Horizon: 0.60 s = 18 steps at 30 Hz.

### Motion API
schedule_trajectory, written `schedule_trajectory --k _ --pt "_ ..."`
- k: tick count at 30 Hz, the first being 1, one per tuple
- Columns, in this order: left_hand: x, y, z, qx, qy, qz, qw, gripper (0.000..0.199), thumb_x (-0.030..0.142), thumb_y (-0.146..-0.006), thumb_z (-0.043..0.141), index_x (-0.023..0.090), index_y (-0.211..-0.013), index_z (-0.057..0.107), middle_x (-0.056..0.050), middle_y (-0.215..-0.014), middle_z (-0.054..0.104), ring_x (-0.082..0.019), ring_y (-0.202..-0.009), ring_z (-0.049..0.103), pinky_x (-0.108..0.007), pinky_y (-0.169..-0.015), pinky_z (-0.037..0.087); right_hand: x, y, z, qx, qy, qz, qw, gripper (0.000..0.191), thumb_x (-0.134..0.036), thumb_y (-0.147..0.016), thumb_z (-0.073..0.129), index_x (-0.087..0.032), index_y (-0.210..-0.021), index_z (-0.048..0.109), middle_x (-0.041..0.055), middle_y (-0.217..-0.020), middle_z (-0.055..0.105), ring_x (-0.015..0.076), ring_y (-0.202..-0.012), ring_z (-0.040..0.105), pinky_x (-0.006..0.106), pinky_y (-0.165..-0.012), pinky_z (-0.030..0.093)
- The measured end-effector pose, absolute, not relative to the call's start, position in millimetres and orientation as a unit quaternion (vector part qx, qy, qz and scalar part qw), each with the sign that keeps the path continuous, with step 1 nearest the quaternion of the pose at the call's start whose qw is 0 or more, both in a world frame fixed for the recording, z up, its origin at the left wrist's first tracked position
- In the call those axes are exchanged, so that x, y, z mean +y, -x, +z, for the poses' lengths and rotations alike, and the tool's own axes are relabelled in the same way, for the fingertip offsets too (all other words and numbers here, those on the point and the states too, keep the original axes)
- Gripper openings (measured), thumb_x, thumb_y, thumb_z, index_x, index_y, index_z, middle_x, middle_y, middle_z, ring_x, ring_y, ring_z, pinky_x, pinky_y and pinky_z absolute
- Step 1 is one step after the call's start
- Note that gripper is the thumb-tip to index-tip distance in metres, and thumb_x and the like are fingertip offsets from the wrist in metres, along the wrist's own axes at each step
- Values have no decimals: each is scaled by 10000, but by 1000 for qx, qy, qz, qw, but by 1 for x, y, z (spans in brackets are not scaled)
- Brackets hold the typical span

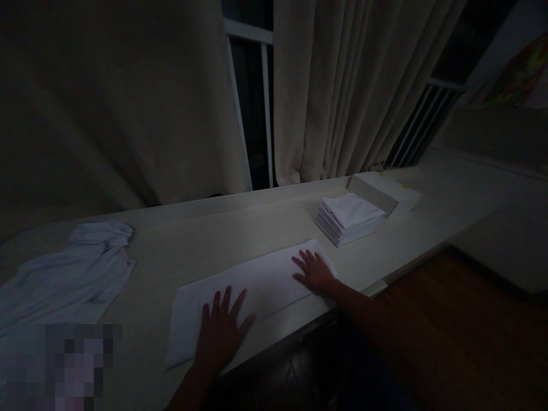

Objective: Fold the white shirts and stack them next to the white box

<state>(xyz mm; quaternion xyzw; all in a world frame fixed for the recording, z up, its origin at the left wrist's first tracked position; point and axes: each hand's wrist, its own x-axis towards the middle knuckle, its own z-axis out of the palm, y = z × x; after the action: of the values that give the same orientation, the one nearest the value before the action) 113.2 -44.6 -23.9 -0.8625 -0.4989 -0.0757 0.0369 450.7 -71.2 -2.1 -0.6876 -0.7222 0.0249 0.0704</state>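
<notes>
A long, flat strip of folded white cloth (265,282) lies along the front of the pale counter. My left hand (221,328) rests on its left part, fingers spread and palm down. Toward its right end, my right hand (314,272) presses flat on the fabric, fingers also apart. Neither hand grips anything. Just beyond my right hand stands a neat stack of folded white cloths (349,220). To the left, a heap of crumpled white cloth (81,268) spreads across the counter.
A white box (385,191) sits behind the stack. The counter (252,220) runs from left to far right, with its front edge close to me. Beige curtains (334,91) hang behind it, beside a barred window (257,103). A pixelated patch hides the lower left corner.
</notes>
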Motion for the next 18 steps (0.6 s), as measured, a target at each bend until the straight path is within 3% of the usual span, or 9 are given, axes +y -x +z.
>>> schedule_trajectory --k 5,11,14,18 --pt "-43 -112 -29 -500 861 -83 36 717 642 -849 346 300 -1475 269 -81 -1594 148 -334 -1463 34 -562 -1138 99 -71 -491 -11 -690 721 5 62 679 -656 -936 266 -269 -1494 270 61 -1571 178 272 -1444 127 500 -1143 140" --pt "-49 -79 -46 -510 849 -123 64 911 683 -792 396 87 -1467 256 -211 -1562 178 -359 -1453 69 -561 -1141 151 -69 -488 -9 -698 714 -10 65 689 -624 -947 286 -222 -1505 235 106 -1566 175 296 -1444 113 563 -1130 89" --pt "-59 -42 -57 -500 853 -137 65 918 662 -779 443 82 -1464 249 -212 -1559 180 -351 -1450 94 -548 -1141 203 -92 -481 -5 -730 677 -25 85 741 -596 -934 366 -147 -1506 224 154 -1556 182 306 -1444 101 560 -1136 57" --pt "-79 4 -67 -470 872 -125 65 971 641 -731 531 77 -1468 247 -206 -1560 167 -353 -1443 117 -526 -1131 274 -150 -473 -13 -800 595 -1 76 861 -609 -862 497 -151 -1518 176 155 -1556 188 302 -1441 122 523 -1149 107"
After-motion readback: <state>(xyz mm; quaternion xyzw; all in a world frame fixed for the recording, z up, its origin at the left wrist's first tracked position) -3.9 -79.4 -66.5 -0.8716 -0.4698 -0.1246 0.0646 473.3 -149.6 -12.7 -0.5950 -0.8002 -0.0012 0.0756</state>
